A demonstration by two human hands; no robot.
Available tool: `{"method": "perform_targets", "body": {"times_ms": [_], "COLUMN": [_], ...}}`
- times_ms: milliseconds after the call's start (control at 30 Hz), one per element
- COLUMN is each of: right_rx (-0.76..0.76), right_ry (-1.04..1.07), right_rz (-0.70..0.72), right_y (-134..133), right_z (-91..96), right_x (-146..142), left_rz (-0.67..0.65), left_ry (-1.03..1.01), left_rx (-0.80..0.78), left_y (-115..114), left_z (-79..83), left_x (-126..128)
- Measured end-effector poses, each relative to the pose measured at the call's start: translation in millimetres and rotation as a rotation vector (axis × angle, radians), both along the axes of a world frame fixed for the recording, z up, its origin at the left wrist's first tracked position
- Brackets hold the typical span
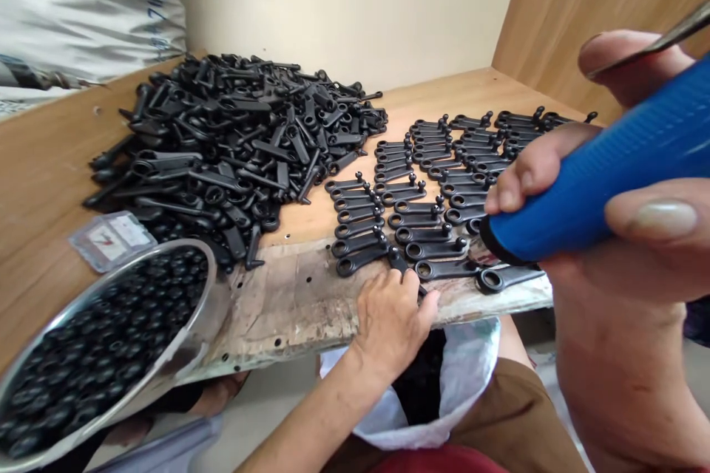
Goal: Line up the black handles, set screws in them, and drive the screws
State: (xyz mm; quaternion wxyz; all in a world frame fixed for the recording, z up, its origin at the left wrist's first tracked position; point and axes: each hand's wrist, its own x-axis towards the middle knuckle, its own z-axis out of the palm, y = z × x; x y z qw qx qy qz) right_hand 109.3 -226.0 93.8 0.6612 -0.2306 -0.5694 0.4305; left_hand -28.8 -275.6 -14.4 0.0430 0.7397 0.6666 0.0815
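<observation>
My right hand (621,251) fills the right side, close to the camera, closed around a blue ribbed tool handle (604,177). A thin metal blade (665,37) runs from the tool past my thumb. My left hand (391,321) rests at the table's front edge, its fingertips curled down on a black plastic link part (400,263) at the near end of the rows. Rows of the same black link parts (438,185) lie side by side on the wooden table (310,295), just beyond both hands.
A big loose heap of black link parts (233,140) covers the table's left half. A steel bowl (208,310) of small black beads tilts at the front left, beside a small plastic packet (111,239). A white bag (466,377) hangs below the edge. Wooden walls (555,22) close off the back and right.
</observation>
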Motion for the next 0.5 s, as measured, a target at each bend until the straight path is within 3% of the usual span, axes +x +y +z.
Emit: {"method": "perform_targets", "body": {"times_ms": [133, 300, 500], "right_rx": [-0.046, -0.114, -0.077], "right_ry": [0.064, 0.137, 0.12], "right_rz": [0.046, 0.214, 0.205], "right_y": [13.0, 37.1, 63.9], "right_z": [1.3, -5.2, -16.1], "right_x": [-14.5, -36.4, -66.5], "left_rz": [0.016, 0.047, 0.001], "left_ry": [0.023, 0.072, 0.157], "left_rx": [-0.003, 0.017, -0.022], "left_y": [-4.3, -14.4, -12.9], "left_z": [-1.0, 4.0, 8.9], "left_x": [-10.7, -40.2, -70.7]}}
